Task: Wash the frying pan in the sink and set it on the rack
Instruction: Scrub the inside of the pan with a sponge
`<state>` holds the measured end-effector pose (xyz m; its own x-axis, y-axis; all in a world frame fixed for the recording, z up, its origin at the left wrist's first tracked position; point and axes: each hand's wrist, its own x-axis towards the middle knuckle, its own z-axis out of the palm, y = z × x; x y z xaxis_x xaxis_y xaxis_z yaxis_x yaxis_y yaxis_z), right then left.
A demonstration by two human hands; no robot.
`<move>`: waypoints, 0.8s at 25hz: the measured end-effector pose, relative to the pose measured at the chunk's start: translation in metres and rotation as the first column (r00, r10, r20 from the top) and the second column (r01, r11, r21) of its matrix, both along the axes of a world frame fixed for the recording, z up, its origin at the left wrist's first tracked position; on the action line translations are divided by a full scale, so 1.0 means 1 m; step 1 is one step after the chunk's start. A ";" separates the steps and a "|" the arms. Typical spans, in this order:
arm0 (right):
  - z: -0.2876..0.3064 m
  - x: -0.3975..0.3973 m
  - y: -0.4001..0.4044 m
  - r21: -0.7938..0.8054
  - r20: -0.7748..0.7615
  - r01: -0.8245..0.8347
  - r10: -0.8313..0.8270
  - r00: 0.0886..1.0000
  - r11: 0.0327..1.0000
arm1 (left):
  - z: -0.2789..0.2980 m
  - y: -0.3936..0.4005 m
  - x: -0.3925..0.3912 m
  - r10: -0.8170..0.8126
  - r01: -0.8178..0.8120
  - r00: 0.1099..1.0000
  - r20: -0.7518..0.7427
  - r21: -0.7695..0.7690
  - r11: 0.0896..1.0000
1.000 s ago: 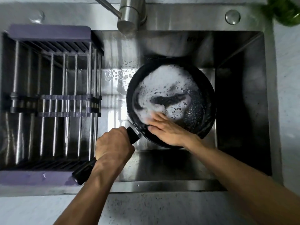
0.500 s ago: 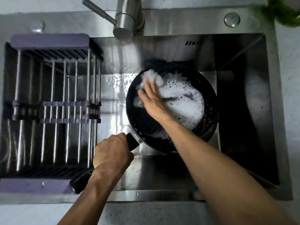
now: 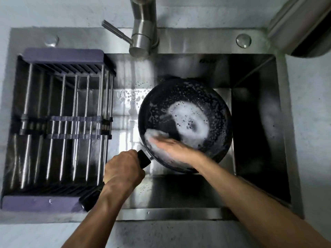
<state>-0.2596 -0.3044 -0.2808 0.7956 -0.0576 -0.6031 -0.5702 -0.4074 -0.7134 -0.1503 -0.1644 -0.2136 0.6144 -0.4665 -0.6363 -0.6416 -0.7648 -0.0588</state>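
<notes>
I am curling my left hand (image 3: 123,167) into a fist around a handle, knuckles up, forearm reaching in from the lower left. I am laying my right hand (image 3: 172,148) flat, fingers stretched leftward and blurred, its forearm crossing in from the lower right.

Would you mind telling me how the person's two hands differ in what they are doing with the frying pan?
The left hand curls round the pan's black handle, outside the bowl; the right hand lies flat with straight fingers inside the frying pan. The left hand looks sharp and free of suds; the right is blurred, pressing a foamy pad. Both touch the same pan.
</notes>
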 end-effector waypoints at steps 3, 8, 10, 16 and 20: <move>-0.017 0.040 -0.021 -0.417 -0.016 0.134 -0.154 0.988 0.899 | 0.001 0.001 0.000 -0.002 0.002 1.000 0.016 0.003 1.000; 0.017 -0.011 -0.035 -0.282 -0.025 0.626 -0.658 0.753 0.727 | 0.045 -0.003 0.002 0.016 -0.006 0.967 -0.252 0.040 0.999; 0.051 -0.019 -0.043 0.018 -0.039 0.877 -0.876 0.481 0.481 | 0.085 -0.016 0.017 0.065 -0.117 0.982 -0.177 -0.299 0.947; 0.124 -0.024 -0.046 0.189 -0.111 0.976 -0.985 0.128 0.106 | 0.173 -0.117 0.100 -0.120 0.303 0.937 0.329 -0.588 0.750; 0.145 -0.014 -0.042 0.214 -0.156 0.976 -0.986 0.059 0.025 | 0.172 -0.109 0.107 -0.184 0.277 0.954 0.238 -0.455 0.847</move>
<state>-0.2741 -0.3463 -0.1354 0.1158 -0.6865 -0.7178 -0.2834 0.6698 -0.6863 -0.0432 -0.2733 -0.0411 0.5318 -0.8258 -0.1877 -0.8166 -0.5588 0.1447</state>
